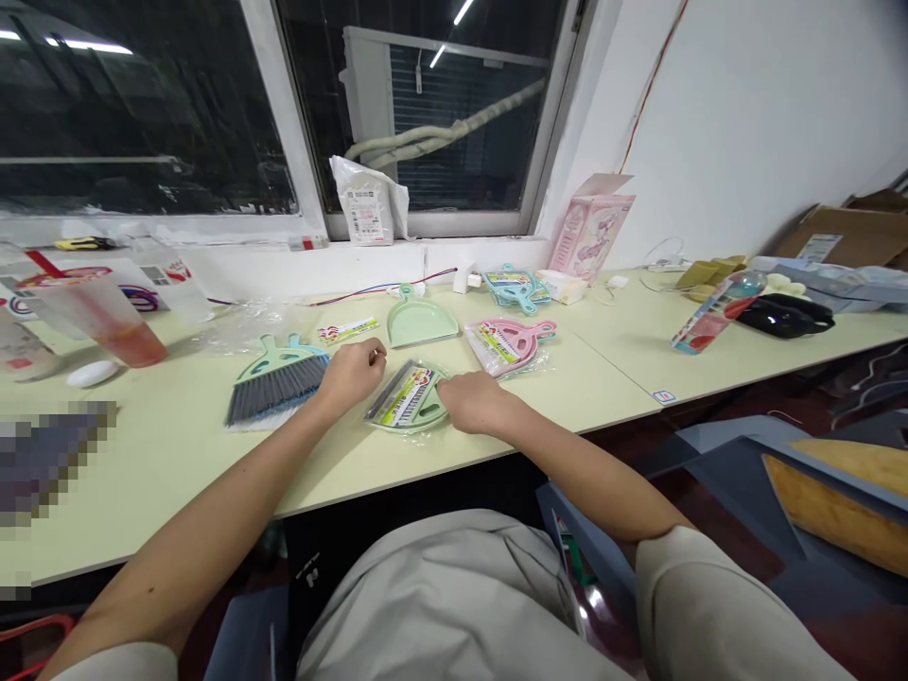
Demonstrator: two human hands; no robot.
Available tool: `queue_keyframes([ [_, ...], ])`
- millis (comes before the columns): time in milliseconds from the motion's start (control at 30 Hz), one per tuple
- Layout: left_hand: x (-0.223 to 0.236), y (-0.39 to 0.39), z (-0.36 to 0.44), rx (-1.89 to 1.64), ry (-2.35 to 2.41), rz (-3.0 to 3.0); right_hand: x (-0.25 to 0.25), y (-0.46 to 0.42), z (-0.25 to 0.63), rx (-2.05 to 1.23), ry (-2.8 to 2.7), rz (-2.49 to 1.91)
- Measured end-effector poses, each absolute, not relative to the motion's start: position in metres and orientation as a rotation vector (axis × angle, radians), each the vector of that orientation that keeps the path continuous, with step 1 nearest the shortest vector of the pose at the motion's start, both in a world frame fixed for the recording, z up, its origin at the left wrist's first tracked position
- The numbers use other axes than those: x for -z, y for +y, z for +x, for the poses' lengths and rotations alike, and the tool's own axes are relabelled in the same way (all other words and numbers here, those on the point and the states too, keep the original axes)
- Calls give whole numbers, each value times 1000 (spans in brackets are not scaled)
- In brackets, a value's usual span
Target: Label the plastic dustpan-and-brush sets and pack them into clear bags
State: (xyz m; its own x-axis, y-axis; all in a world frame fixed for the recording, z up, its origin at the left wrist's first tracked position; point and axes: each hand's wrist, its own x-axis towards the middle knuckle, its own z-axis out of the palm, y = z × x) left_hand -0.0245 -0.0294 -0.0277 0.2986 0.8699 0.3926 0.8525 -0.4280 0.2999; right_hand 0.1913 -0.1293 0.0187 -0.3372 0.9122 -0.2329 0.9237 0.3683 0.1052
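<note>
My right hand (pixel 472 401) grips the handle end of a green dustpan-and-brush set (pixel 410 397), which lies in clear plastic wrap with a printed card on top. My left hand (pixel 353 371) hovers just above and left of that set, fingers curled; anything in them is hidden. Left of it are grey-bristled brushes (pixel 280 386) with green and blue handles. Behind my hands lie a bare green dustpan (pixel 423 322) and a loose printed card (pixel 349 329). A wrapped pink dustpan set (pixel 507 345) rests to the right, and a wrapped blue set (pixel 517 287) sits farther back.
On the left stand a cup with red drink (pixel 128 322) and a white oval object (pixel 93 374). Crumpled clear plastic (pixel 248 326) lies near the wall. A pink box (pixel 592 232), a bottle (pixel 718 312) and a black case (pixel 784 317) are to the right.
</note>
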Motion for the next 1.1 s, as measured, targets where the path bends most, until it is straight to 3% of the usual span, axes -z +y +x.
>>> queue_keyframes([
  [333,20,-36,-24,-896,1751,2429,-5,-93,238,-13,2653,1619],
  [567,20,-33,-28,-930,1838,2368,-38,-19,339,73,2646,1941],
  [767,22,-34,-26,-892,1822,2357,-31,25,412,79,2506,2067],
  [1100,29,-31,-26,-865,1820,2358,-10,38,435,68,2512,2082],
])
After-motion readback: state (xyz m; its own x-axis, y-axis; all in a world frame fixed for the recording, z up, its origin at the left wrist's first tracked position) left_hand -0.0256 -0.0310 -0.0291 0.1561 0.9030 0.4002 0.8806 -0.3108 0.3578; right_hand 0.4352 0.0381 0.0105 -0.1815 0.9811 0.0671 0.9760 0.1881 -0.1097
